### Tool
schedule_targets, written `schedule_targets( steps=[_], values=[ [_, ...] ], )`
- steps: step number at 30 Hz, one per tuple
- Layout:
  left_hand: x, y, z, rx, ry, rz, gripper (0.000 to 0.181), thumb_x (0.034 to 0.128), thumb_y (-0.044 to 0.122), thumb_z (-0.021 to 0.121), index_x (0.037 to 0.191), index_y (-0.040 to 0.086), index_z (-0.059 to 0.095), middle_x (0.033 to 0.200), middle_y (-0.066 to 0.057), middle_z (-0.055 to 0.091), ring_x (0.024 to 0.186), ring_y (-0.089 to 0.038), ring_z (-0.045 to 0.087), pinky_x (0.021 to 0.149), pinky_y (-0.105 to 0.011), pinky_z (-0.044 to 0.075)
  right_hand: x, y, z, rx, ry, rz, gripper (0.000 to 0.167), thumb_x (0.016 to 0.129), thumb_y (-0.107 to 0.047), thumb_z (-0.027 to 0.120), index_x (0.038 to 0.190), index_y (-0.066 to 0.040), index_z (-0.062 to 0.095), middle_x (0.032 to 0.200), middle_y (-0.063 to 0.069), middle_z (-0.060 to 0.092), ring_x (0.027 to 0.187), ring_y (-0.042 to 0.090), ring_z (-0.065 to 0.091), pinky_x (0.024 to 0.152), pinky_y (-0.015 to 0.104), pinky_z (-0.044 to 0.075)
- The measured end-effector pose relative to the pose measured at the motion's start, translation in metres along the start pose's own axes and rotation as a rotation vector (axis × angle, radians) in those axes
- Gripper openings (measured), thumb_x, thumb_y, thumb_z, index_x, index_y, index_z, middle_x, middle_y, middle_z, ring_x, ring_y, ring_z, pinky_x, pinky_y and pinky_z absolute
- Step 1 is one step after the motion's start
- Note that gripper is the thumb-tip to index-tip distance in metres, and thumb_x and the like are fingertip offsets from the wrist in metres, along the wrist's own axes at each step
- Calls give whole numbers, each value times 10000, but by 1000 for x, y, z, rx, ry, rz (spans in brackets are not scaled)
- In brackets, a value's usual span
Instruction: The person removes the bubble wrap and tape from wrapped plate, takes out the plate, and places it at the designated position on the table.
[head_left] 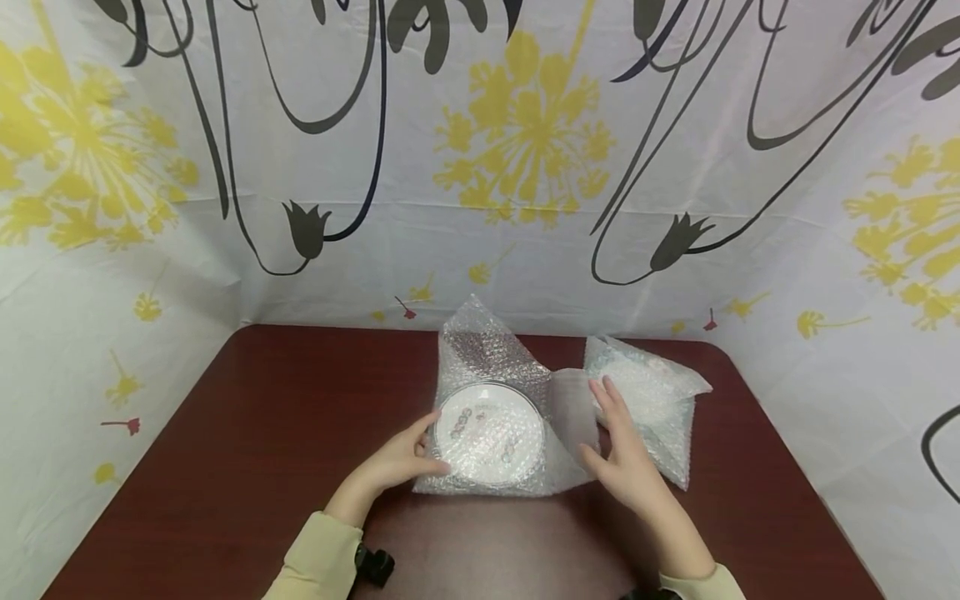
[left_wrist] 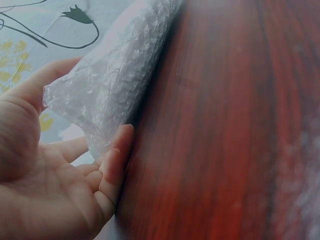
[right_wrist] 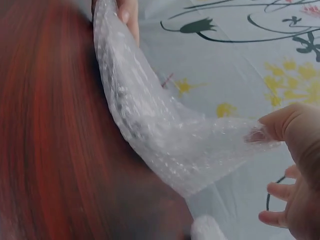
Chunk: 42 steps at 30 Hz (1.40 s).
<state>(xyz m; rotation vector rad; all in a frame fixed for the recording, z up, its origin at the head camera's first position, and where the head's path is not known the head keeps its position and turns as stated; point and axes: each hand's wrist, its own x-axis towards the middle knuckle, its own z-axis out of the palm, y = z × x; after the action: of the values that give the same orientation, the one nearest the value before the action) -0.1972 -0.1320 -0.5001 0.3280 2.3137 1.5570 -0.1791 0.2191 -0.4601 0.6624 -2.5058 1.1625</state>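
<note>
The left hand (head_left: 390, 462) holds the left edge of the bubble wrap (head_left: 487, 350), its thumb over the top and its fingers underneath. Between the hands lies a white disc (head_left: 491, 433) with a dark rim and faint printing, seen through the wrap on the desk (head_left: 337, 375). The right hand (head_left: 628, 467) is spread wide, its thumb touching the loose flap (head_left: 573, 408) on that side, its other fingers well apart from the thumb. A second bubble-wrapped bundle (head_left: 648, 387) lies just beyond the right hand. Pale sleeves (head_left: 318, 554) show behind both hands; past the desk, ahead of the hands, hangs a flower-patterned cloth (head_left: 525, 258).
</note>
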Motion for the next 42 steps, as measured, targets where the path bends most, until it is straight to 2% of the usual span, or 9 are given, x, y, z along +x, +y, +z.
schedule_targets(
  steps=[3,7,13,20,24,28,31,37,42],
  values=[
    [0,1,0,-6,-1,-5,948,745,194,803,1510,61,259,1110,-161,458,704,-157,432,600,-295,417,0,5,-6,-62,59,-18,977,679,120,723,1512,-139,283,1566,185,92,1356,484,181,942,700,306],
    [0,1,0,-10,-1,-11,941,750,205,802,1510,70,264,1109,-160,457,700,-156,436,597,-299,415,-1,13,-12,-181,97,-43,952,630,107,772,1463,-141,383,1560,193,123,1363,482,145,978,720,177],
    [0,0,0,-15,-4,-4,935,753,199,801,1507,62,266,1085,-155,453,686,-151,432,583,-286,411,-3,19,-18,-312,40,-52,893,625,66,783,1423,-152,447,1563,194,125,1402,435,64,1054,659,-4],
    [-1,-2,0,-18,-17,13,928,760,202,794,1504,46,262,1033,-135,441,650,-134,401,552,-255,392,-6,24,-23,-476,-20,-27,896,596,10,780,1412,-177,462,1573,170,113,1422,394,4,1034,694,1],
    [-1,-2,0,-15,-15,8,932,758,208,794,1504,43,260,1040,-137,440,654,-137,403,558,-261,392,-7,29,-23,-537,-64,-54,764,581,44,716,1311,-136,583,1528,143,285,1396,406,165,1037,683,101],
    [-1,-2,-1,-12,-12,6,934,757,211,796,1503,39,260,1036,-134,442,652,-138,402,553,-257,388,-8,35,-20,-467,-119,-100,600,611,114,702,1184,-61,674,1353,168,521,1224,393,468,985,589,350],
    [-1,-3,-1,-8,-10,8,936,755,213,798,1501,35,262,1021,-128,440,651,-138,397,548,-252,382,-8,37,-16,-389,-173,-104,513,642,140,703,1127,-26,694,1239,173,605,1104,373,575,916,527,451],
    [0,-3,0,1,-5,12,933,754,210,796,1500,32,264,1015,-129,433,661,-139,395,550,-250,377,-11,40,-6,-309,-239,-66,393,701,31,763,1086,-14,705,1136,158,656,1062,356,598,915,512,452],
    [0,-3,0,6,-1,8,931,755,221,797,1498,35,270,1032,-133,440,678,-147,409,564,-264,386,-13,41,-2,-261,-294,14,380,763,-81,783,1124,-13,688,1145,152,647,1087,347,578,940,499,437]
  ],
)
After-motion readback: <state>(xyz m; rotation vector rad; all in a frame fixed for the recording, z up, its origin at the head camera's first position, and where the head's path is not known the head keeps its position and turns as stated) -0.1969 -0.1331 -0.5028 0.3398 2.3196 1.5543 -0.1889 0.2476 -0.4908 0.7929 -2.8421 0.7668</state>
